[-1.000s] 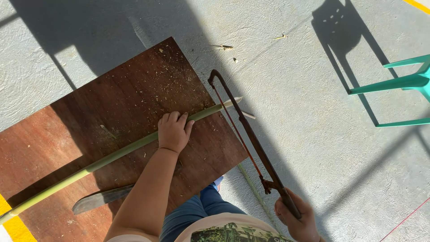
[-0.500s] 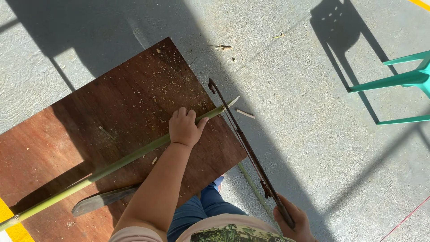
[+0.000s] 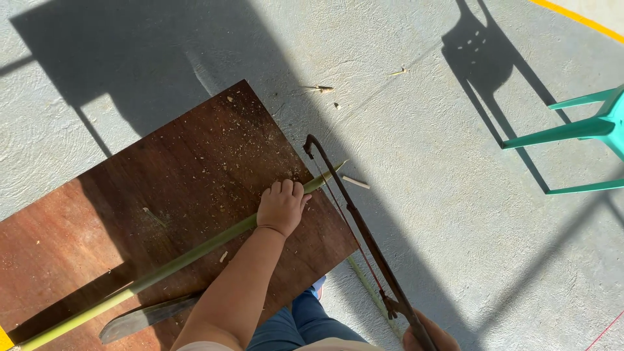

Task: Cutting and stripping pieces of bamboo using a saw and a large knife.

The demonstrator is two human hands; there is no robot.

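Just right of the left hand (image 3: 281, 208) closed, pinning the green stalk (image 3: 162, 273) to the counter (image 3: 130, 195), sawing its overhanging tip; right hand (image 3: 432, 337) clenching the hacksaw (image 3: 357, 234), needing steady strokes.

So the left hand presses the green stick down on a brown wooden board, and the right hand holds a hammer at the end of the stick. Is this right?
Not quite. The right hand holds a rusty saw, not a hammer; the head view shows its long thin frame crossing the stick's end. The rest stands: the left hand presses the green stick on the brown wooden board.
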